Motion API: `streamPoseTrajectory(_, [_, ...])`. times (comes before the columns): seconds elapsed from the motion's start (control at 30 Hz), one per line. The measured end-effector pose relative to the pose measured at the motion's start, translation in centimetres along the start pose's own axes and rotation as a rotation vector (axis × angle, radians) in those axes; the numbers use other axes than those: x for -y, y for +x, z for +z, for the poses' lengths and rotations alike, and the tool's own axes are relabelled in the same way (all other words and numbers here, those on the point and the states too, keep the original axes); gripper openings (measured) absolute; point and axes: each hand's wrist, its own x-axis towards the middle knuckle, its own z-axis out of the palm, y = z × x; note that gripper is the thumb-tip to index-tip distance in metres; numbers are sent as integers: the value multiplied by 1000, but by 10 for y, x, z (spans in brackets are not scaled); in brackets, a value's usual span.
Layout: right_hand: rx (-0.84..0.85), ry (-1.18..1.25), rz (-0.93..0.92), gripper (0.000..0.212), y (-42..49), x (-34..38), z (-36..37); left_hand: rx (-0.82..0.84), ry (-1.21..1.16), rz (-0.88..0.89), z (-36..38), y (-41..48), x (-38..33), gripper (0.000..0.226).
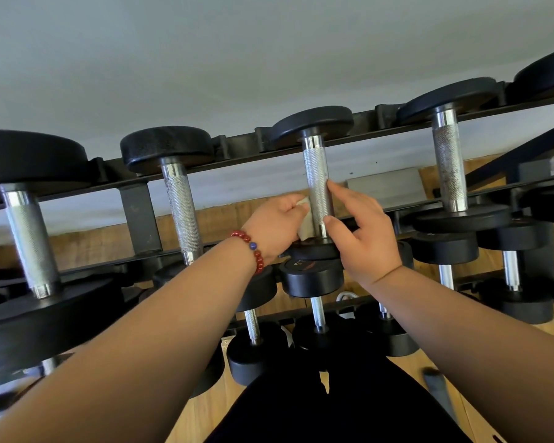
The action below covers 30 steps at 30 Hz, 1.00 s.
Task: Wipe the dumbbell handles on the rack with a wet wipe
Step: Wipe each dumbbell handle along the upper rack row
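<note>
A black rack (237, 145) carries a row of dumbbells with knurled steel handles. My left hand (277, 223), with a red bead bracelet on its wrist, holds a white wet wipe (306, 223) against the left side of the middle dumbbell's handle (316, 177), near its lower end. My right hand (362, 231) touches the right side of the same handle with thumb and forefinger, the other fingers loose. Further handles stand to the left (181, 206) and right (447, 167).
Lower tiers of the rack hold smaller black dumbbells (312, 278) just under my hands. A grey wall (237, 59) rises behind the rack, with a wooden floor (205, 410) below. A large dumbbell (29, 238) fills the far left.
</note>
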Motion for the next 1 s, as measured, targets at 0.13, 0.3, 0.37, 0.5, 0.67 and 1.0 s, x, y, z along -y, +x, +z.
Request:
streamPoseTrajectory(0.13, [6, 7, 0, 63, 0, 1, 0, -30, 1, -10, -13, -10, 6, 21])
streamPoseTrajectory(0.3, [-4, 1, 11, 60, -1, -1, 0, -64, 96, 57, -3, -17, -1, 21])
streamPoseTrajectory(0.37, [-2, 12, 23, 56, -1, 0, 0, -128, 171, 81, 7, -16, -3, 32])
streamPoseTrajectory(0.5, [10, 17, 37, 56, -2, 2, -1, -258, 204, 127, 12, -19, 3, 42])
streamPoseTrajectory(0.67, [28, -13, 18, 56, -3, 5, -4, -296, 307, 336, 11, -37, 14, 39])
streamPoseTrajectory(1.0, [130, -367, -198, 64, -27, -4, -37, -487, 933, 671, 20, -58, 26, 47])
